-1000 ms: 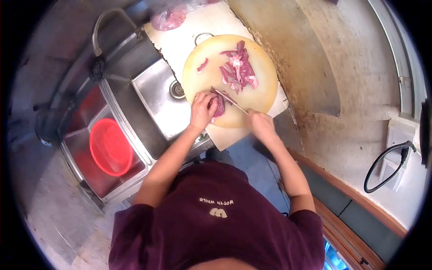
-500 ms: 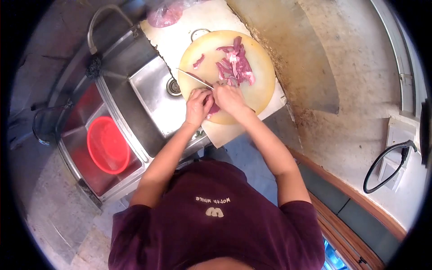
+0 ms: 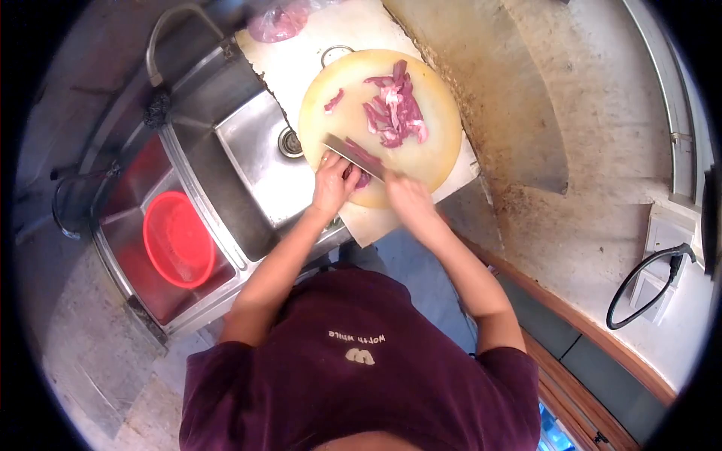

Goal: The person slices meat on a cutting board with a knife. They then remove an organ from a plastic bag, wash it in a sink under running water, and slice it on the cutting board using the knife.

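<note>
My right hand (image 3: 408, 198) is wrapped round the handle of a kitchen knife (image 3: 347, 155), whose broad blade slants up to the left across the round yellowish cutting board (image 3: 432, 158). Just below the blade, my left hand (image 3: 332, 184) curls its fingers over a piece of dark red raw meat (image 3: 362, 180), pressing it to the board. A cut strip of meat (image 3: 364, 152) lies along the blade's far side. Farther back sits a heap of meat strips (image 3: 395, 109), and one small strip (image 3: 334, 101) rests apart to its left.
A steel sink (image 3: 252, 161) with a drain adjoins the board on the left. Beyond it, a red basin (image 3: 179, 239) stands in a second sink. A plastic bag of meat (image 3: 278, 22) lies at the back. A stained wall (image 3: 511, 113) rises at the right.
My right hand has moved right and toward me with the knife, so more of the blade shows. My left hand stays at the meat. A strip now lies beside the blade.
</note>
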`<state>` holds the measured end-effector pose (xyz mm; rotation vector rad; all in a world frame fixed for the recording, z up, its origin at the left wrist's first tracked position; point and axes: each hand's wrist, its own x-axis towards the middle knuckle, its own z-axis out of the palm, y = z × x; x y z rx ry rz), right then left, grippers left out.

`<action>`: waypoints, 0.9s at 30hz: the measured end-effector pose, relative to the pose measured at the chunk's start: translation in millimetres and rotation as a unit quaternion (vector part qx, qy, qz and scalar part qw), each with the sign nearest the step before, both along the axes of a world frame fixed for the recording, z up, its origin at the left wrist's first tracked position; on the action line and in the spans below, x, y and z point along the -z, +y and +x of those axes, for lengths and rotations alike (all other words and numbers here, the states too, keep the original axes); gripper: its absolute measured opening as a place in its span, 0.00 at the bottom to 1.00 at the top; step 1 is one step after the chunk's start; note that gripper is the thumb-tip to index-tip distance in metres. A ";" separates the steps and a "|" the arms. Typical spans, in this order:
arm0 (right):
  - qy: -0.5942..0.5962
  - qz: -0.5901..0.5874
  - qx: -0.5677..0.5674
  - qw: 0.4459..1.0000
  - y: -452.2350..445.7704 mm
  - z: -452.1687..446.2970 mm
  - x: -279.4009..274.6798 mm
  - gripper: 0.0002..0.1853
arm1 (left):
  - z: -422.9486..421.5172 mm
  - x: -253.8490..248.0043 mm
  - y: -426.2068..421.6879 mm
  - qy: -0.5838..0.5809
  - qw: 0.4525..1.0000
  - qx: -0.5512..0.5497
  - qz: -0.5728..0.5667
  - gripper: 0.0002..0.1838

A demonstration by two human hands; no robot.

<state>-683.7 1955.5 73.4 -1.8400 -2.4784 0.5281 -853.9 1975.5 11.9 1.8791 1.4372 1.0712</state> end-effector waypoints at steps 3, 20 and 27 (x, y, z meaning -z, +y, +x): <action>0.036 -0.016 -0.039 0.998 56.7 -42.2 5.4 0.08 | 1.3 -1.0 3.2 -0.004 1.000 -0.003 0.029 0.08; 0.017 -0.005 -0.030 0.999 16.1 -5.8 0.4 0.07 | 0.8 9.9 -1.6 0.008 0.999 -0.026 0.026 0.08; 0.096 -0.018 0.018 0.995 76.3 -11.2 11.5 0.10 | 5.5 3.3 -0.4 -0.023 0.996 -0.043 0.073 0.07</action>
